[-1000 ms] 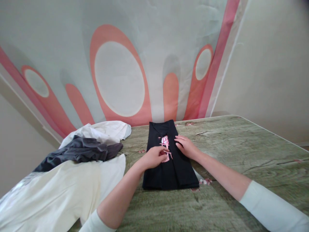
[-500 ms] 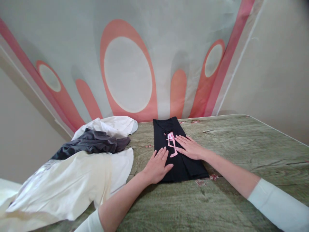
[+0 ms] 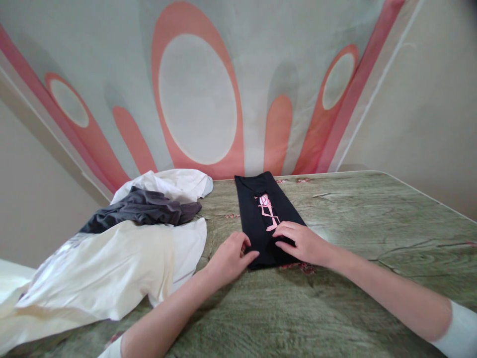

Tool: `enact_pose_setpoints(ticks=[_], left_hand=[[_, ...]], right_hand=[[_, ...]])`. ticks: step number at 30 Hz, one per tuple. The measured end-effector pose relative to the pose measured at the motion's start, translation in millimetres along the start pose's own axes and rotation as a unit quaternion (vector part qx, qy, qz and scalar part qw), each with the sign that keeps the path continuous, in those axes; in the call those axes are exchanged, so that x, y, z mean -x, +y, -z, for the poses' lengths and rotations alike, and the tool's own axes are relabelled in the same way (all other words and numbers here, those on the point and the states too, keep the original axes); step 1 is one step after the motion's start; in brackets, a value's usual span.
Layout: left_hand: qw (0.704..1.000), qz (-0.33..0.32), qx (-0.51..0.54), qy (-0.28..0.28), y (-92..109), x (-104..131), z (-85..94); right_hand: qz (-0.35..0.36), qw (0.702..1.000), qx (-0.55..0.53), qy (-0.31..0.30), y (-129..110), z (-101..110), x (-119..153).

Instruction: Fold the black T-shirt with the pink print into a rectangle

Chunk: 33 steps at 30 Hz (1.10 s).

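Wood-patterned table (image 3: 372, 204) holds a folded black shirt (image 3: 261, 237), right of some messy clothes (image 3: 115, 273). Right hand (image 3: 303, 243) is loosely open over it; left hand (image 3: 231, 256) curls at its near corner, maybe gripping, I can't tell. They seem to be tidying the fold, which calls for gentle, even fingers next.

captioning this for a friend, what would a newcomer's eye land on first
Probably the folded black top with its pink cartoon figure, lying on the wood-patterned table, the left hand and right hand at its near end. Next, the big coral-ringed oval on the backdrop behind. Then the white, dark grey and cream clothes at the table's left.
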<state>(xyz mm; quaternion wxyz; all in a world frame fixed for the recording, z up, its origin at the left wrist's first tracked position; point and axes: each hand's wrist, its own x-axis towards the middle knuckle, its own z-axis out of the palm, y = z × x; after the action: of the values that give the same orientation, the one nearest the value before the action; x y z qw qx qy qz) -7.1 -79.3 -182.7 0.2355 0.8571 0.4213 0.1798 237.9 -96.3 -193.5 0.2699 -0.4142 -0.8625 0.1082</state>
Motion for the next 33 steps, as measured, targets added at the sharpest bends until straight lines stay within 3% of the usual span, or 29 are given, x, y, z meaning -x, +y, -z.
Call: enact_pose_setpoints(ticks=[4,10,15,22,28,33], left_hand=[[0.998,0.008,0.040,-0.054,10.4,17.4,1.8],[0.996,-0.009,0.019,-0.083,14.0,15.0,2.0],[0.995,-0.034,-0.025,-0.090,18.7,17.6,4.6],[0.989,-0.074,-0.039,-0.120,42.1,3.5,12.8],[0.979,-0.154,-0.062,-0.119,66.8,-33.5,-14.6],[0.979,-0.145,-0.096,-0.110,78.2,-53.9,-43.4]], right_hand=[[-0.054,0.998,-0.028,0.003,-3.7,4.2,14.0],[-0.161,0.984,-0.035,0.073,37.2,7.3,24.7],[-0.199,0.971,-0.060,0.115,58.6,6.6,28.6],[-0.238,0.959,-0.117,0.096,61.7,27.4,33.4],[-0.257,0.958,-0.113,0.061,54.1,32.8,63.6],[-0.262,0.955,-0.135,0.031,37.9,34.6,90.7]])
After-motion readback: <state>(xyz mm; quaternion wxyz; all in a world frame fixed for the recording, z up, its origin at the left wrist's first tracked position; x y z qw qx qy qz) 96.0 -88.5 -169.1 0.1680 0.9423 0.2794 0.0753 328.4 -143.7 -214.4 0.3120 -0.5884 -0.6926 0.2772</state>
